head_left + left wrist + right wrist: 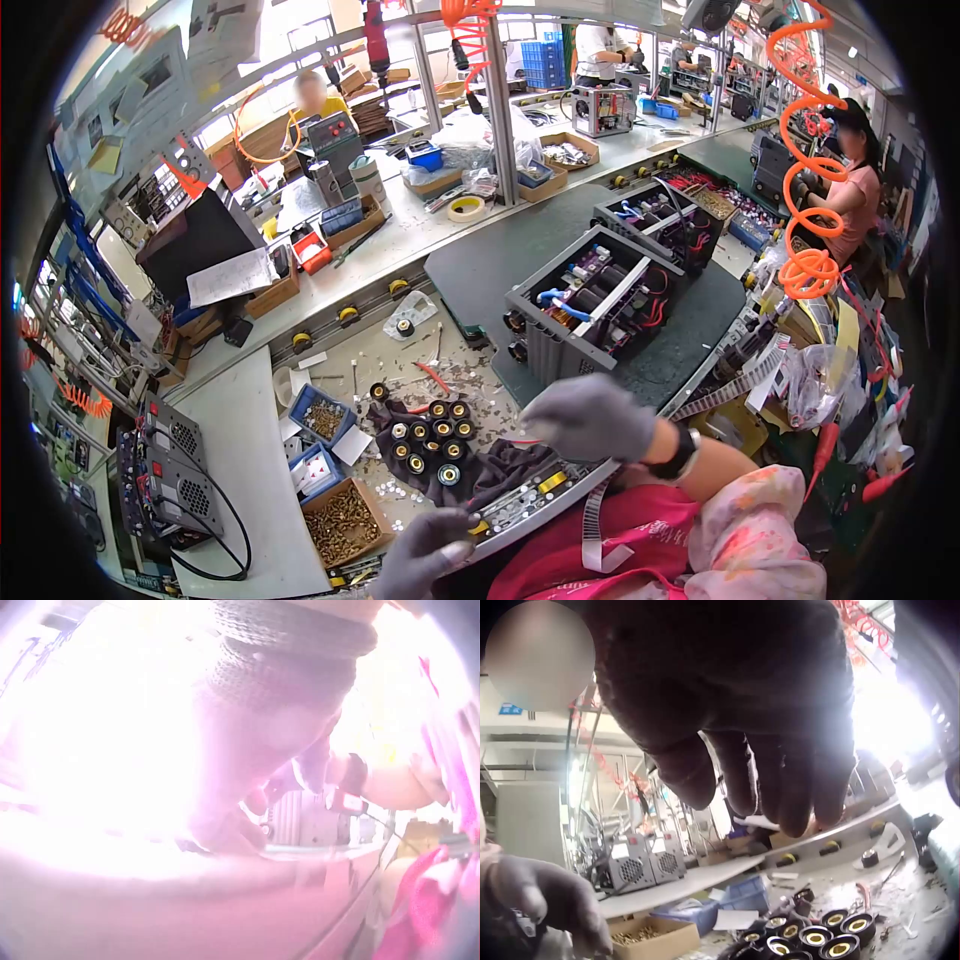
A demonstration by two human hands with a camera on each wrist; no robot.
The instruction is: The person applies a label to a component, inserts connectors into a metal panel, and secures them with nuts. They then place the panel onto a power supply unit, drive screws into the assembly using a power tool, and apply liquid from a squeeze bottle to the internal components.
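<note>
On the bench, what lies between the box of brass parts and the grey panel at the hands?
In the head view, a dark cloth carrying black round sockets.

Wearing grey gloves on left hand [425, 560] and right hand [588, 415]; showing black sockets [432, 442] ringed with brass; lying on dark cloth [495, 468]; sitting in blue bin [320, 413].

Head view high over bench, wrist views close, sharing black connectors [430, 440] [832, 930].

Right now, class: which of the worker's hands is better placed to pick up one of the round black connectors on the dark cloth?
Probably the right hand: it hovers with nothing in it beside the connectors. The left hand pinches a small part at the panel.
</note>
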